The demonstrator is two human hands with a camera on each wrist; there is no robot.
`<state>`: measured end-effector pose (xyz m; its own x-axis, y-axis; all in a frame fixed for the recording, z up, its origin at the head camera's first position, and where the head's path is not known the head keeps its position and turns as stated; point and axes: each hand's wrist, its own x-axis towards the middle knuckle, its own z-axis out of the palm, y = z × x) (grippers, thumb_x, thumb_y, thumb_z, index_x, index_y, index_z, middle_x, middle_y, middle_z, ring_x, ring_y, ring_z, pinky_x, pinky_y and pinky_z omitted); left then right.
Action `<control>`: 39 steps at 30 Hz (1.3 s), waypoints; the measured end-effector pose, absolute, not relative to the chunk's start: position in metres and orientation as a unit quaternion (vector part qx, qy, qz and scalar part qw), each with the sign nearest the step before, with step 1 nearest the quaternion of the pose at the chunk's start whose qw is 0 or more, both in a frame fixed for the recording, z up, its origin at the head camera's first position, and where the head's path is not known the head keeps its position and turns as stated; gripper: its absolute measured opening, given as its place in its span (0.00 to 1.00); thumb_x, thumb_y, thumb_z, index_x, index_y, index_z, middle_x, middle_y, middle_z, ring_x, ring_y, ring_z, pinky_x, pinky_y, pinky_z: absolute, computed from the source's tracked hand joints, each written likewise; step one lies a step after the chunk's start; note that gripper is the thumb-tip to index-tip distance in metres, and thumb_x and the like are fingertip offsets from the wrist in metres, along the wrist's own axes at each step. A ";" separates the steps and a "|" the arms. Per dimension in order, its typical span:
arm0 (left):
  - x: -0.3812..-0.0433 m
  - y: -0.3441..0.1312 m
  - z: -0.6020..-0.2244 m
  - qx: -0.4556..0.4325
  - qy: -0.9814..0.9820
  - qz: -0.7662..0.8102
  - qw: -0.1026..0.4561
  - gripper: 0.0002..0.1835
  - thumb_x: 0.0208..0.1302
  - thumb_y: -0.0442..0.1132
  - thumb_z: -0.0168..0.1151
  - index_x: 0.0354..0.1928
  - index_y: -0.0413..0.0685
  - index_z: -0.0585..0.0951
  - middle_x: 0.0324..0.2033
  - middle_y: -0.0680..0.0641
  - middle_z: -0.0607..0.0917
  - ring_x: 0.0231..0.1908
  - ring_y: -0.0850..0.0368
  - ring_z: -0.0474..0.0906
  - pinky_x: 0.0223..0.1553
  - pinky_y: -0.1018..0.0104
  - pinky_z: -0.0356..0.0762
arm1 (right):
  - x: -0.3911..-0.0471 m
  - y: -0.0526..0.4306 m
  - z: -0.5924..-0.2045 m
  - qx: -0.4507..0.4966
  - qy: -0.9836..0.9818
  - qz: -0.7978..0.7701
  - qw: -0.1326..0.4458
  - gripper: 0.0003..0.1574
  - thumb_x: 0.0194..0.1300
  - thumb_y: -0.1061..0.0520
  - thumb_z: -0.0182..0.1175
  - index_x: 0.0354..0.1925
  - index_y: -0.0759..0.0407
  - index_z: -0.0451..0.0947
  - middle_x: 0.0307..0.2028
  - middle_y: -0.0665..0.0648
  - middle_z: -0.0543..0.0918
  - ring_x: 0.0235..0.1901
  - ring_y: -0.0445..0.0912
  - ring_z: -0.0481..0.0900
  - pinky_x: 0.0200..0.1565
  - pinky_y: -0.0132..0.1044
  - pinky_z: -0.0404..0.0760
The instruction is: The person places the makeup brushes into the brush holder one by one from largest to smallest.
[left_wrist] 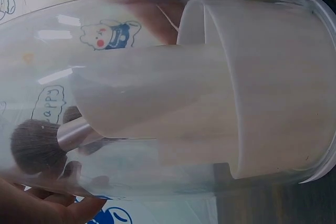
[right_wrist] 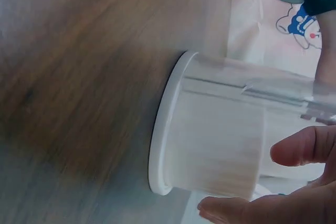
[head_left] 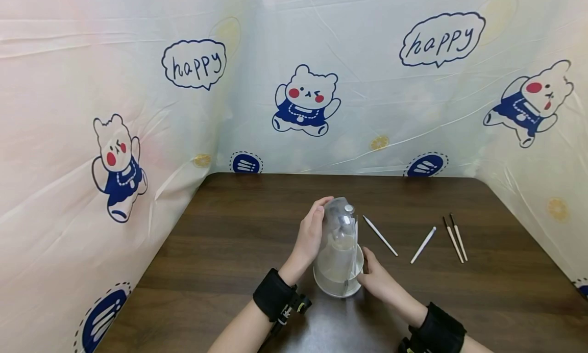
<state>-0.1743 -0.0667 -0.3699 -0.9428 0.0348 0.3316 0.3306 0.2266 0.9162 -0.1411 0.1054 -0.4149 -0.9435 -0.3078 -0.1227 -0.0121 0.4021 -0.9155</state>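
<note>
A clear domed brush holder point(head_left: 337, 271) with a white base stands upright on the table, between both hands. My left hand point(head_left: 311, 233) holds the dome's upper left side, thumb and fingers against the clear plastic. Lower down on the right side, my right hand point(head_left: 378, 276) grips the holder; its thumb and fingers lie around the wall in the right wrist view. Inside, the left wrist view shows a whitish inner cup point(left_wrist: 283, 87) and a makeup brush point(left_wrist: 37, 145) with dark, fluffy bristles. The brush's handle is largely hidden by the inner divider.
Right of the holder, a white stick point(head_left: 380, 235) lies slanted on the brown wooden table point(head_left: 220, 241). Beyond it are another white stick point(head_left: 423, 245) and two slim brushes point(head_left: 461, 241) with dark tips. A printed curtain point(head_left: 303, 31) closes off the back and sides.
</note>
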 end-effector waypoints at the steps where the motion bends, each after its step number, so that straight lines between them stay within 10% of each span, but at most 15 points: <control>1: -0.174 -0.067 -0.370 -0.117 -0.774 -0.610 0.122 0.27 0.75 0.50 0.30 0.63 0.46 0.70 0.63 0.41 0.74 0.66 0.45 0.67 0.66 0.46 0.62 | -0.140 0.106 -0.414 -0.095 0.830 -0.532 0.140 0.50 0.52 0.70 0.50 0.68 0.83 0.39 0.67 0.83 0.50 0.70 0.71 0.47 0.69 0.62 0.51; 13: -0.175 -0.068 -0.368 -0.118 -0.773 -0.610 0.131 0.26 0.75 0.48 0.31 0.63 0.45 0.71 0.63 0.41 0.74 0.65 0.45 0.68 0.66 0.45 0.63 | -0.124 0.103 -0.414 -0.106 0.809 -0.560 0.142 0.50 0.50 0.73 0.48 0.68 0.82 0.37 0.67 0.82 0.52 0.66 0.72 0.58 0.65 0.60 0.62; 39: -0.176 -0.066 -0.371 -0.116 -0.770 -0.614 0.130 0.26 0.75 0.48 0.31 0.62 0.45 0.71 0.61 0.41 0.76 0.63 0.45 0.70 0.65 0.47 0.64 | -0.139 0.103 -0.416 -0.113 0.827 -0.538 0.120 0.50 0.51 0.71 0.51 0.67 0.83 0.40 0.67 0.83 0.51 0.69 0.71 0.50 0.68 0.62 0.51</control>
<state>-0.1762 -0.0661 -0.3708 -0.9392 0.0199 0.3428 0.3386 0.2189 0.9151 -0.1388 0.1027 -0.4163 -0.9456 -0.3159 -0.0771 -0.0574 0.3954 -0.9167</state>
